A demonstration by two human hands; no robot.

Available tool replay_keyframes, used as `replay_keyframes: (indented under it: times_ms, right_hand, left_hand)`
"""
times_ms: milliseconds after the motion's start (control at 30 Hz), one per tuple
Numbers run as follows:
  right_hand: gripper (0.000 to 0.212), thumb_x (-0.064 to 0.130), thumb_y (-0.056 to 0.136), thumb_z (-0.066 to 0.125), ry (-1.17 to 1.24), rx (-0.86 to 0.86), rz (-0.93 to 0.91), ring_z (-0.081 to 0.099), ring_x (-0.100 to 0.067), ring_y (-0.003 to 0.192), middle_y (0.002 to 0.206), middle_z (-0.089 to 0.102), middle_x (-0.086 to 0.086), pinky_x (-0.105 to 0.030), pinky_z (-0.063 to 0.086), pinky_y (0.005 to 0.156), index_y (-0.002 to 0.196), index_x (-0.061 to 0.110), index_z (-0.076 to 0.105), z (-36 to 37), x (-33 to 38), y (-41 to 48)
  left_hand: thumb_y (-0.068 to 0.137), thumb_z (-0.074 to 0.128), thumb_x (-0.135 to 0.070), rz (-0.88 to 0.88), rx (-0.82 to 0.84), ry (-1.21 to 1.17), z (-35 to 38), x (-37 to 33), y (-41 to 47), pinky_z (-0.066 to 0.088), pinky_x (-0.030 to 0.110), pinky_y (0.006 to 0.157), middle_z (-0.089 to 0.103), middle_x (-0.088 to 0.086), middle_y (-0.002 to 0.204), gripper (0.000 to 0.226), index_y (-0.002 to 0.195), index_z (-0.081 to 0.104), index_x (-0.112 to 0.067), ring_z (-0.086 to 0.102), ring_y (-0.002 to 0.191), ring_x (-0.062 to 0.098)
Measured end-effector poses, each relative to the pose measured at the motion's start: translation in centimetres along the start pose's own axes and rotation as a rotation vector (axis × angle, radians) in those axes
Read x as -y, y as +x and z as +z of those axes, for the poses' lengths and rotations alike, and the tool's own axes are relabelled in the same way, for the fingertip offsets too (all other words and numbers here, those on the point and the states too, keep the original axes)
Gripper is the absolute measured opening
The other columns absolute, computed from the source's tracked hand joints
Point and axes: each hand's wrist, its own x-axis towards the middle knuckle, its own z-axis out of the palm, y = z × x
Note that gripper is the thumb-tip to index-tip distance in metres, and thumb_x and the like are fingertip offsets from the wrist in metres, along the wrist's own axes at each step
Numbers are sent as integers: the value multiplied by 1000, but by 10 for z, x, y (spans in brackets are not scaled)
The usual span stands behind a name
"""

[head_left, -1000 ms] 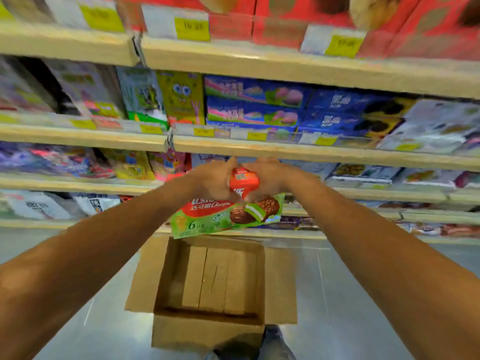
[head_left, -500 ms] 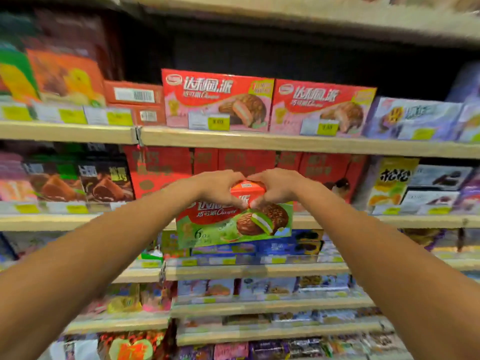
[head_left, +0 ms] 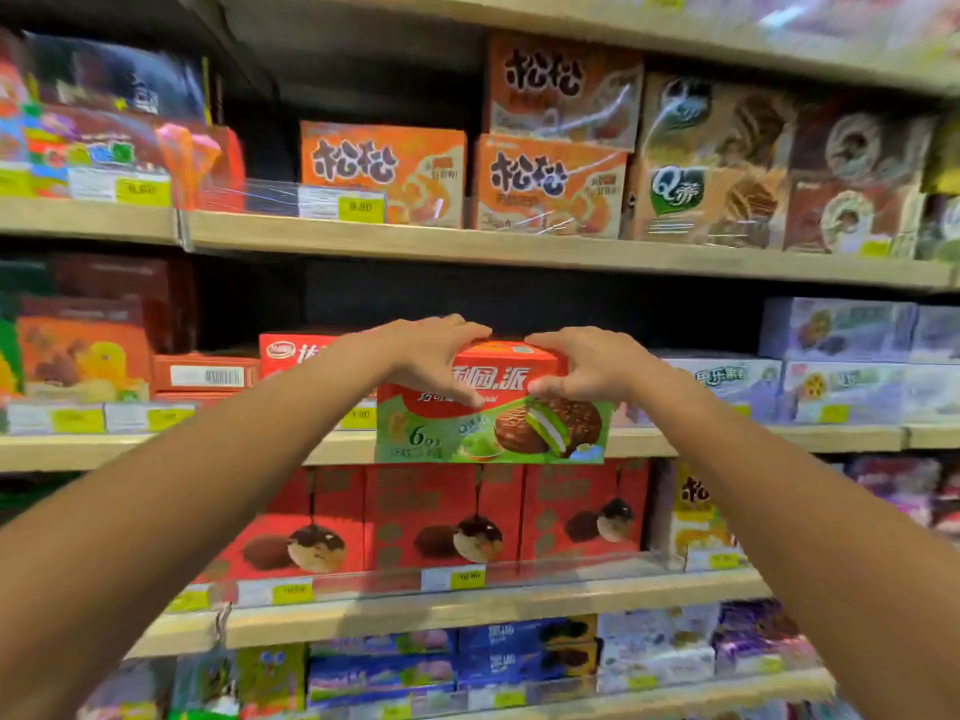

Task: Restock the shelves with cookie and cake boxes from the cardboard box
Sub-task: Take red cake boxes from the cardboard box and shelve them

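Two bare forearms reached in from the near edge, one per side. Left hand [head_left: 431,356] and right hand [head_left: 587,368] both gripped the one cake box [head_left: 493,431]. On each, the fingers were curled over its top edge and the thumb pressed on the front face, so it was a pinch on the upper part from both sides.

The box was upright, label facing near, in front of the lip of the middle shelf [head_left: 182,452]. Couldn't tell if its base sat on the shelf or hung just ahead of it. The cardboard box was out of view.

Step, as I read it: placing, at the point of insertion. The next move calls for the base to clear the lip, then a level push to the far side into the dark gap, then letting go.

Counts:
- In hand: 1 box.
- Same shelf, just left behind the left hand: 1 matching red box [head_left: 291,350], partly hidden.
- Same shelf, right: pale blue boxes [head_left: 737,381], too blurred to count.
- Shelf below: 3 red boxes in a row [head_left: 441,517].
- Shelf above, farther up: 3 orange boxes [head_left: 382,171], two side by side and one stacked on the right one.
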Motion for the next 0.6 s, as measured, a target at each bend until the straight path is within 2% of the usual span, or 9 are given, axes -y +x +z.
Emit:
replay_keyframes:
  times_ms: [67, 167, 300, 433, 600]
  right_hand:
    - [64, 60, 81, 57, -3, -2, 33, 54, -18, 119, 129, 57, 7, -36, 43, 86, 138, 35, 41, -10, -18, -3]
    - [65, 59, 81, 59, 48, -36, 80, 54, -17, 117, 131, 56, 6, -37, 46, 91, 138, 32, 41, -21, -47, -9]
    - [67, 60, 80, 59, 27, -51, 85, 54, -17, 117, 129, 55, 4, -37, 46, 91, 138, 30, 42, -27, -77, -10]
    - [80, 62, 74, 65, -50, -36, 84, 50, -20, 121, 133, 49, 2, -39, 47, 92, 142, 32, 33, -19, -99, -6]
    - [79, 60, 75, 66, -37, -94, 70, 49, -20, 124, 138, 48, 1, -42, 47, 94, 142, 31, 34, -6, -117, 7]
  left_hand:
    - [72, 63, -66, 20, 0, -40, -10, -10, 10, 46, 44, 98, 49, -3, 131, 84, 140, 30, -29, 50, 121, 18]
    - [80, 59, -59, 75, -91, -61, -15, -34, 26, 50, 39, 90, 56, -6, 126, 65, 134, 40, -27, 56, 112, 15]
    - [83, 54, -59, 65, -157, -50, -15, -54, 47, 50, 39, 88, 58, -8, 128, 61, 134, 40, -29, 57, 113, 14]
    - [84, 53, -58, 63, -192, -10, -12, -66, 68, 44, 30, 79, 58, -10, 128, 58, 134, 40, -31, 57, 113, 13]
    - [83, 54, -59, 14, -191, 17, -12, -68, 88, 46, 33, 86, 59, -11, 126, 58, 133, 41, -33, 57, 114, 13]
